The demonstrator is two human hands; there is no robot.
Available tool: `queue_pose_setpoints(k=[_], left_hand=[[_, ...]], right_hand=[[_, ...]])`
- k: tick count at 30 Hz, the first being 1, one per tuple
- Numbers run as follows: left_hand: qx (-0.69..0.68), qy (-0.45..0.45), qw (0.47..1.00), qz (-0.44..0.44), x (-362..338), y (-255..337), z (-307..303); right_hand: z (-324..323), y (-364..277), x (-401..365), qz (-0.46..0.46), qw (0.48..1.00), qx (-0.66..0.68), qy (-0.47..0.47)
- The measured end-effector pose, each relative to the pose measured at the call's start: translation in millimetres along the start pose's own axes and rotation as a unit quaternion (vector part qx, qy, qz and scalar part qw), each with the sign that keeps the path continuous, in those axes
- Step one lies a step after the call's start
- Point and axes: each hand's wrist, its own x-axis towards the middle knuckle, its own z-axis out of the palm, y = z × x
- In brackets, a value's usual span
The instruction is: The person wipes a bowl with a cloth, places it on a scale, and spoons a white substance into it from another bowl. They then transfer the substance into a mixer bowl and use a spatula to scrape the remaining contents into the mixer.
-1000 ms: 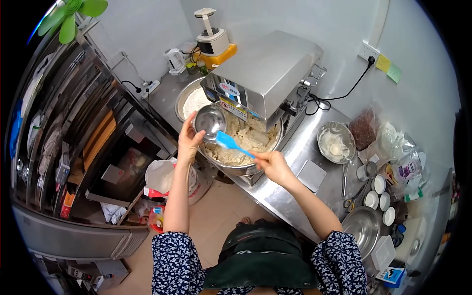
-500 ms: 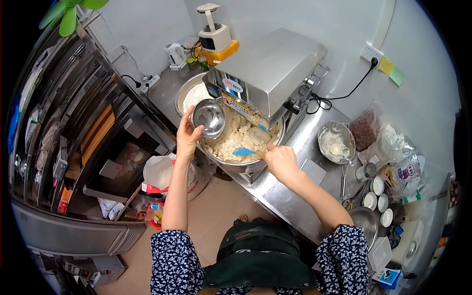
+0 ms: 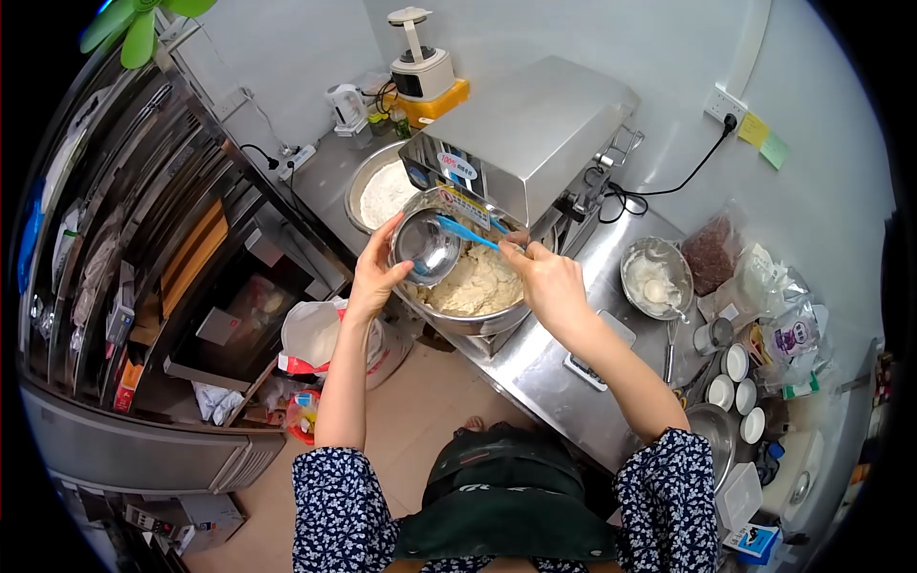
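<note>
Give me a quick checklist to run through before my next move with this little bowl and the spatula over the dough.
1. Left hand has a firm grip on the small steel bowl: ok, fingers wrap its rim.
2. Small steel bowl is tilted above the large mixing bowl, not past its edge: ok.
3. Right hand holds the blue spatula with its blade in the small steel bowl: ok.
4. Small steel bowl is scraped clean: cannot tell, because of glare inside.
5. Mixer is stopped: cannot tell.
6. Dough sits inside the large mixing bowl: ok.
</note>
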Motion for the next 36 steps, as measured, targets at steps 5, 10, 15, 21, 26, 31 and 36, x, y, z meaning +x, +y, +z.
queue_pose_setpoints(k=[5,10,15,21,26,31,36], left_hand=[[0.023,0.047,0.999,-0.004,0.0,-6.6,2.5],[0.018,0.067,0.998,-0.001,-2.2,-8.8,2.9],[0.09,0.044,0.994,0.041,0.3,-3.8,15.7],[0.174,0.111,0.977,0.048,-6.3,-6.5,17.5],[0.095,0.223,0.969,0.045,-6.8,-15.3,-8.0],[-0.013,0.233,0.971,0.046,-11.9,2.3,-8.7],[-0.035,0.232,0.972,0.03,-18.9,9.8,-10.9]], right_hand=[[6.1,-1.5,-25.1,-0.035,0.996,0.051,-0.065],[-20.2,-4.4,-22.4,0.013,0.992,-0.099,-0.073],[-5.0,0.2,-10.8,-0.035,0.995,-0.054,-0.074],[-0.7,-12.1,-19.3,-0.047,0.996,-0.015,-0.078],[17.4,-19.1,-10.6,-0.069,0.993,-0.089,-0.015],[81.9,-32.8,19.7,-0.17,0.973,-0.153,0.006],[100.4,-25.7,19.9,-0.187,0.967,-0.164,-0.048]])
